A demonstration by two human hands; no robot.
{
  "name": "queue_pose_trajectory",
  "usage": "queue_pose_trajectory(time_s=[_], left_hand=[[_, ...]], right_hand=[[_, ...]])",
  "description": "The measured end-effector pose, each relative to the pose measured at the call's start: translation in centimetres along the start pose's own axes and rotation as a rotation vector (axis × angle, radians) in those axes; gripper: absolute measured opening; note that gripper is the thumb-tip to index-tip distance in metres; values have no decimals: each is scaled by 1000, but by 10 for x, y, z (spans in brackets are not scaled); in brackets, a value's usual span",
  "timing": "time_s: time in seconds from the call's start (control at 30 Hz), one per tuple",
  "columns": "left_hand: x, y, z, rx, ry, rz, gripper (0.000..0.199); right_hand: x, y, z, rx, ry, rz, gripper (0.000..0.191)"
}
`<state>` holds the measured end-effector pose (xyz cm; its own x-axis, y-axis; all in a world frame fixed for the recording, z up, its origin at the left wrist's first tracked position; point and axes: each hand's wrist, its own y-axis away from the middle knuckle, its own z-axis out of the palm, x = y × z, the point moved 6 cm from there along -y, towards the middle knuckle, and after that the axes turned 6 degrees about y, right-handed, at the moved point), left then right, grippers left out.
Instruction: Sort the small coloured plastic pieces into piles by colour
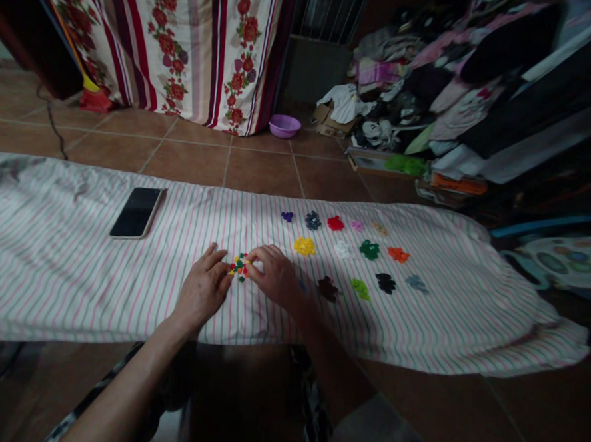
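A small heap of mixed coloured pieces (239,268), mostly red, green, yellow and orange, lies on the striped cloth between my hands. My left hand (202,290) rests at the heap's left side, fingers apart and the nearest fingertips touching its edge. From the right, my right hand (273,276) reaches over the heap, thumb and forefinger brought together at its edge. Whatever is in that pinch is too small to make out. Close by on the right sit a yellow pile (304,246) and a dark brown pile (328,288) of similar pieces.
Several single-colour piles, among them red (335,223), green (370,250), orange (398,254) and black (386,283), spread rightward over the striped cloth (462,331). A phone (137,213) lies at left. Beyond are a purple basin (284,125) and heaped clothes (446,72).
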<state>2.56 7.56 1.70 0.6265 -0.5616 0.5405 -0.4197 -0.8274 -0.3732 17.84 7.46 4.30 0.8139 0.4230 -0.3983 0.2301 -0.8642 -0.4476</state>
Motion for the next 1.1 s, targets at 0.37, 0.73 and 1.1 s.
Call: queue_pose_trajectory(time_s=[0.37, 0.73, 1.1], left_hand=[[0, -1, 1, -10, -4, 1, 25], [1, 0, -1, -8, 1, -10, 25], [0, 0, 1, -11, 2, -8, 24]], right_hand=[[69, 12, -46, 211, 184, 207, 17], [97, 23, -54, 311, 280, 300, 23], [93, 21, -47, 288, 279, 251, 22]])
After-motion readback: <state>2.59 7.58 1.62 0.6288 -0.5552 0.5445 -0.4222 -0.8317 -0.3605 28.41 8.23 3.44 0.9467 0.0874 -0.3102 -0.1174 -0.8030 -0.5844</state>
